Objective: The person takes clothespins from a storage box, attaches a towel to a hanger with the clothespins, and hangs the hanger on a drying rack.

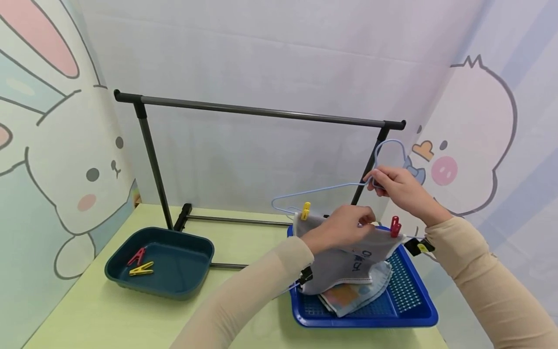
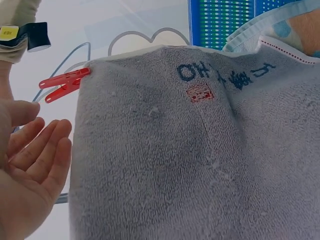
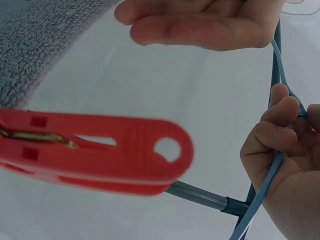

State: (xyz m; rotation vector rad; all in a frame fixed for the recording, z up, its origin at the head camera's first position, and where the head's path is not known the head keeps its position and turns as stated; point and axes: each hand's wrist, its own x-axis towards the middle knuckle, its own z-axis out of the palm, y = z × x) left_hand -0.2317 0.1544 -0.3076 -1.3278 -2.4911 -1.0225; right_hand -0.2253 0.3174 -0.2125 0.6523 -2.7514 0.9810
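Observation:
My right hand (image 1: 398,189) grips a light blue wire clothes hanger (image 1: 320,189) at the neck, just below its hook; the right wrist view shows the fingers (image 3: 272,130) curled round the wire. A grey towel (image 2: 165,150) with dark stitched lettering hangs from the hanger. One yellow clothespin (image 1: 306,211) clips its left corner and a red clothespin (image 1: 395,227) its right corner. In front of the towel's upper edge is my left hand (image 1: 342,225), its fingers (image 2: 37,155) loosely bent with nothing between them.
Below the towel, a blue basket (image 1: 418,291) holds a folded patterned cloth (image 1: 362,295). A dark clothes rack (image 1: 261,111) stands behind. At the left, a dark teal tray (image 1: 178,271) contains a red clothespin (image 1: 137,257) and a yellow one. Printed curtains surround the light green table (image 1: 96,310).

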